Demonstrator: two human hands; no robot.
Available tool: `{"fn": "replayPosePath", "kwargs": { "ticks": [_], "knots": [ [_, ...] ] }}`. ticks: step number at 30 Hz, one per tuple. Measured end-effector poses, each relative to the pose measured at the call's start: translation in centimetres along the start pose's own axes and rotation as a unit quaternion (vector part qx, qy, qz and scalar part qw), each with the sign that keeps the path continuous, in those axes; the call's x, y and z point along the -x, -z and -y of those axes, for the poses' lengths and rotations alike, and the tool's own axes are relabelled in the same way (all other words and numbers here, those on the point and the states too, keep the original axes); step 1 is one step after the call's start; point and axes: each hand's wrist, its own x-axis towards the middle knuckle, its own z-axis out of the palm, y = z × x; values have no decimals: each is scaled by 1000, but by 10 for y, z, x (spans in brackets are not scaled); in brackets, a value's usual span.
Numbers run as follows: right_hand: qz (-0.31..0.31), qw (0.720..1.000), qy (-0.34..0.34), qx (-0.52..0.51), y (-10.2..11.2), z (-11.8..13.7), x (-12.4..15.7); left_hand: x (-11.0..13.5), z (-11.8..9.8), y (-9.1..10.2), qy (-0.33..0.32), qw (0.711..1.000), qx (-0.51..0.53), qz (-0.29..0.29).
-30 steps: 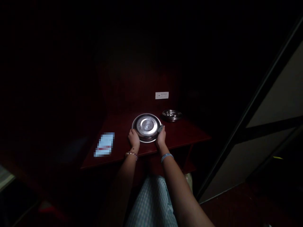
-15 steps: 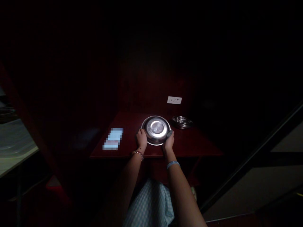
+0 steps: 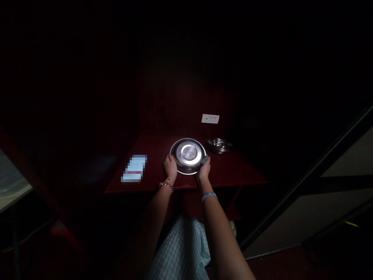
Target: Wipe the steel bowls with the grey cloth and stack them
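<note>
Shifted slightly left and up in view since half a second ago: round shiny steel plate [image 3: 188, 156], both hands and dark red wooden table [image 3: 239, 175] together; grip itself unchanged. Pale surface at far left, broad before, now only a sliver.

Left hand [image 3: 170, 167] clamped on plate's near-left rim, fingers curled over the edge. Right hand [image 3: 203, 171] clamped on near-right rim, with a small grey object [image 3: 204, 159] pinched against the rim; what it is, cannot tell. Hands apart, plate between them. Beaded bracelet [image 3: 166, 186] on left wrist, light blue band [image 3: 208, 196] on right.

Plate lying near table's front-centre, close to the near edge. Small steel bowl [image 3: 219, 145] just beyond and right, near but apart from plate. Blurred pale blue rectangle [image 3: 134, 168] left of left hand, well apart, close to table's left edge. White wall socket plate [image 3: 210, 118] behind. Bare tabletop to the right of plate up to the right edge; more bare top between plate and rectangle. Surroundings too dark to read.
</note>
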Motion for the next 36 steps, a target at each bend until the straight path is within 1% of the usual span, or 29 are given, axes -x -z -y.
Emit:
{"fn": "replayPosePath", "kwargs": {
  "ticks": [5, 10, 14, 17, 20, 24, 29, 33, 36],
  "knots": [
    [-25, 999, -17, -19, -2, 2, 3, 0, 2, 0, -8, 1000, 10, -1],
    [-2, 1000, -20, -8, -1, 2, 2, -2, 4, -1, -9, 1000, 4, -2],
    [-7, 999, -22, -28, 1, 1, 3, -4, 6, -2, -5, 1000, 4, -7],
    [-7, 998, -25, -49, 2, 1, 6, -5, 8, -2, -15, 1000, 19, -6],
    [7, 998, -21, -61, 3, 1, 9, -5, 10, -1, -26, 998, 48, -6],
    [13, 999, -16, -46, 2, 2, 11, -6, 13, -2, -18, 998, 63, -1],
    [-2, 999, -17, -28, 1, 6, 13, -8, 16, -3, -29, 999, 45, -9],
    [8, 1000, -20, -7, 2, 9, 13, -9, 16, -3, -23, 999, 33, -11],
    [4, 1000, -27, -5, 2, 10, 14, -8, 14, -3, -24, 999, 27, -8]
  ]
}}
